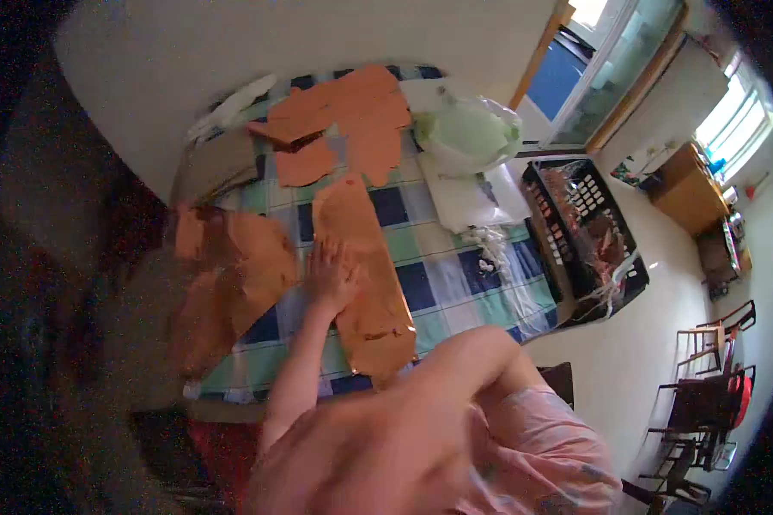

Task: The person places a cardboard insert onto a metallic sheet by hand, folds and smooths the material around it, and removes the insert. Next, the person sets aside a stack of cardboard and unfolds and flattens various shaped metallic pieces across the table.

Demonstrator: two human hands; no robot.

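Note:
My left hand (333, 276) lies palm down with its fingers spread on a long orange-brown sheet or flattened piece (374, 287), whose near end has a shiny edge. That piece rests on a checked blue, green and white cloth (447, 283). To its left is a crumpled brown piece (253, 266), partly in shadow. Flat salmon-coloured pieces (365, 107) lie beyond it. A bare, bent limb, blurred close to the camera, fills the bottom middle; I cannot make out the fingers of my right hand there.
A pale green plastic bag (472, 133) sits at the back right over white sheeting (481, 202). Thin white strips (507, 275) trail along the cloth's right side. Beside it stands a black slatted crate (588, 232) with things inside. Chairs (704, 399) stand at the far right.

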